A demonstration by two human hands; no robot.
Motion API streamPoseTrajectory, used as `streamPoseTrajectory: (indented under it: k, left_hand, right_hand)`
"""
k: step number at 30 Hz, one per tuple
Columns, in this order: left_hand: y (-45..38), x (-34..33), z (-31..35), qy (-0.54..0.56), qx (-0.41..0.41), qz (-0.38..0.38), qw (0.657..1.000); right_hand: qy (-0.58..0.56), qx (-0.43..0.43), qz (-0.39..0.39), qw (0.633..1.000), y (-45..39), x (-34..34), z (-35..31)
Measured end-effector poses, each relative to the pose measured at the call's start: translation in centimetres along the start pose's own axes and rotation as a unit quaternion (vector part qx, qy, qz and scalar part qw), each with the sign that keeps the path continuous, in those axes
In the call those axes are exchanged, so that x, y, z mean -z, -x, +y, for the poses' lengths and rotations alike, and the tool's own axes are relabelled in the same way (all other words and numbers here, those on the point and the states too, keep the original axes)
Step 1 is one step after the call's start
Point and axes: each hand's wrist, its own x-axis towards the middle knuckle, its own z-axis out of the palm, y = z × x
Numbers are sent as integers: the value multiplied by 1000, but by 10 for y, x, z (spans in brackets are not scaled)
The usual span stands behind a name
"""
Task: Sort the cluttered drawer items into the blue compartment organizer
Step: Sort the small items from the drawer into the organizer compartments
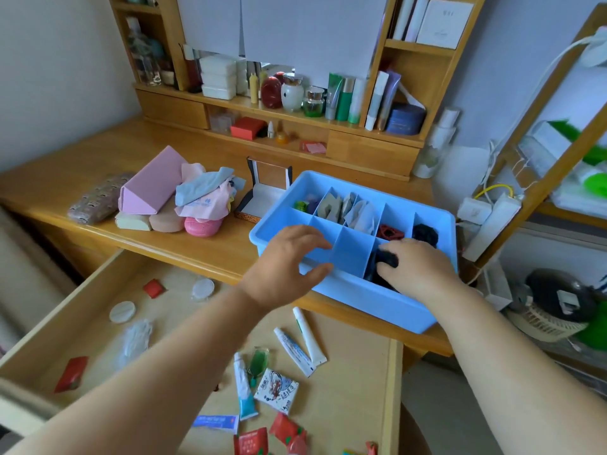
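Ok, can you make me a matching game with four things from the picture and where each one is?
Things:
1. pink triangular case
2. two white tubes
3. dark item under the right hand
4. dark blue jar

Places:
A. in the open drawer
B. on the wooden shelf
C. in the blue organizer
D. on the desk, left of the organizer

Pairs: 1-D, 2-A, 3-C, 4-B
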Motion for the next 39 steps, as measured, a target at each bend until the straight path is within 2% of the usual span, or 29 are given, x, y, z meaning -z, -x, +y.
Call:
streamPoseTrajectory:
  k: [2, 4, 5, 9, 14, 20, 25, 28, 30, 31, 33, 35, 39]
  left_hand:
    - [2, 13, -14, -43, 19, 11, 999]
    - [6, 24, -27, -95, 33, 3, 995]
    - [9, 27, -32, -112, 39, -6, 993]
    - [13, 26, -36, -84, 68, -2, 994]
    - [19, 17, -26, -92, 84, 23, 992]
    - [27, 3, -11, -99, 66, 51, 992]
    - [35, 11, -15, -91, 23, 25, 995]
    - [57, 16, -22, -80, 25, 99, 992]
    - [83, 15, -33, -68, 57, 115, 989]
    - [100, 13, -39, -58, 83, 102, 990]
    - [138, 6, -54, -45, 145, 62, 986]
    - [172, 0, -70, -42, 221, 9, 974]
    - [198, -10, -93, -79, 342, -114, 929]
  right_hand:
    - [-11, 23, 123, 992, 18, -3, -1]
    - [-71, 65, 240, 966, 46, -12, -7]
    - [-94, 75, 275, 954, 62, -19, -14]
    - [-97, 51, 278, 954, 95, -51, -33]
    - [-121, 64, 296, 945, 76, -48, -14]
    - [-114, 75, 301, 944, 61, -53, 11]
    - [-117, 91, 340, 929, 64, -51, 9]
    - [-98, 156, 365, 912, 79, -59, -11]
    - [-108, 224, 312, 917, 96, -79, -30]
    - [-111, 245, 254, 929, 104, -92, -37]
    - [-126, 229, 71, 963, 116, -120, -46]
    - [-150, 180, -83, 969, 124, -150, -48]
    - [-134, 202, -127, 962, 126, -191, -70]
